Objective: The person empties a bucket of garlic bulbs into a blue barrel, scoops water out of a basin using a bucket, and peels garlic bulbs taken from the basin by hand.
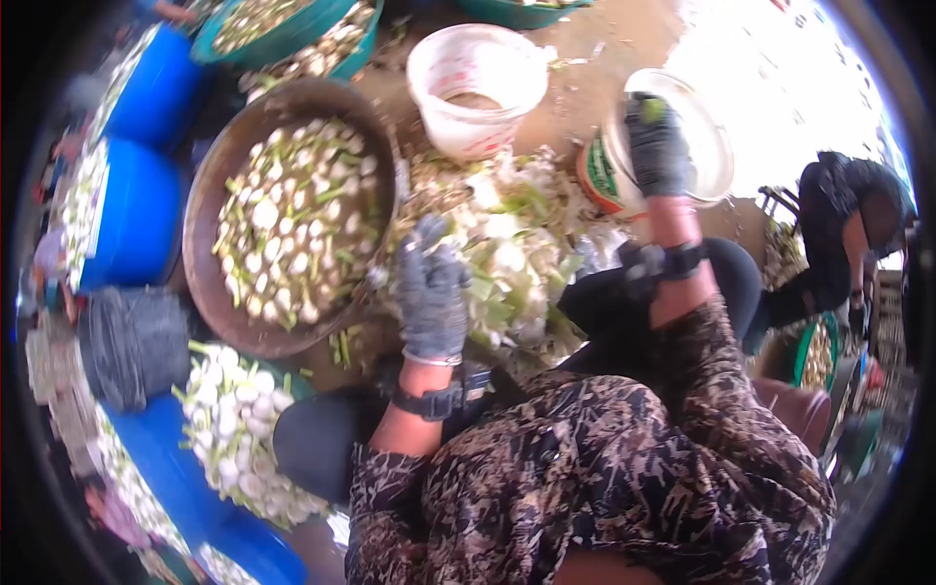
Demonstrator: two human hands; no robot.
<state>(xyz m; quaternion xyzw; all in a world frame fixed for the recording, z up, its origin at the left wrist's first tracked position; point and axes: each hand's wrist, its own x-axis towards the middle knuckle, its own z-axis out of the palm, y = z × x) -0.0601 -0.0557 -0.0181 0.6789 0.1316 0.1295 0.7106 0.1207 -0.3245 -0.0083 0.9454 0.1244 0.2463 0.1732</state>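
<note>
My left hand (432, 297), in a grey glove, hovers beside the right rim of a wide brown basin (193, 234) of white bulbs (292, 219) and green stems in liquid. Its fingers are curled together, and what they hold, if anything, is hidden. My right hand (658, 151), gloved too, reaches over a white bucket (720, 146) with a green and orange label. A yellow-green piece of vegetable (653, 110) shows at its closed fingers. Between my hands lies a heap of pale peelings and green leaves (517, 253).
A white tub (478, 136) with red markings stands beyond the peelings. Trimmed bulbs (234, 419) pile up by my left knee. Blue tubs (136, 214) line the left, green basins (283, 34) the back. Another person (848, 214) sits at right.
</note>
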